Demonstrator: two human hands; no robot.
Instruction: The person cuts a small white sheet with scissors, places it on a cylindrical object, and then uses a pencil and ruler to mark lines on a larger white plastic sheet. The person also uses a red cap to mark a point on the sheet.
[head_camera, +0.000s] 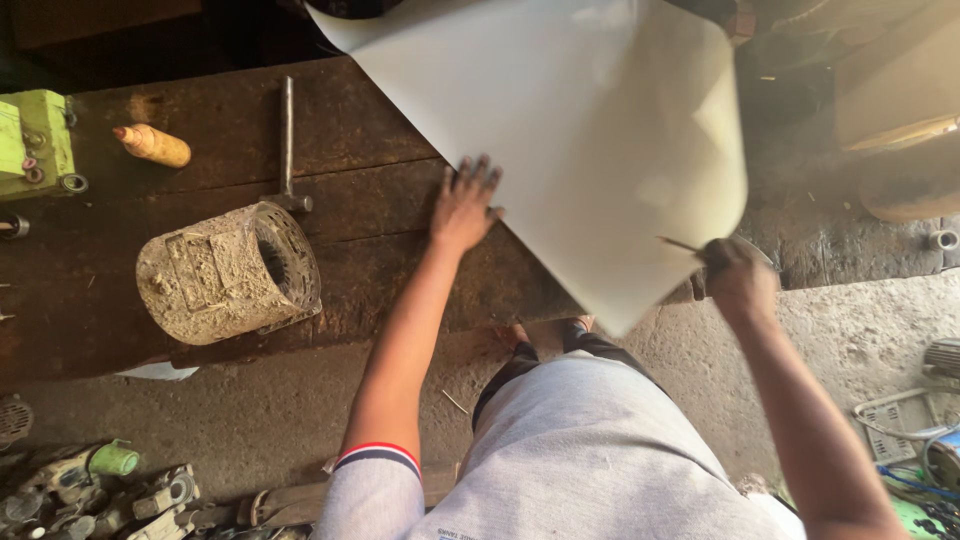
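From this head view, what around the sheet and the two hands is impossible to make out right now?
- Pale sheet: its far end is cut off by the top edge.
- Bench surface under the sheet: covered by it.
- Right hand: the thin tool it holds is too small and blurred to identify.
- Left hand: palm side hidden, pressed down at the sheet's edge.

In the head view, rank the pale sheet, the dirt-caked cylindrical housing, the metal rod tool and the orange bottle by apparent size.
Largest to smallest as they look:
1. pale sheet, though part of it curls up nearer the camera, which inflates it
2. dirt-caked cylindrical housing
3. metal rod tool, long but thin
4. orange bottle
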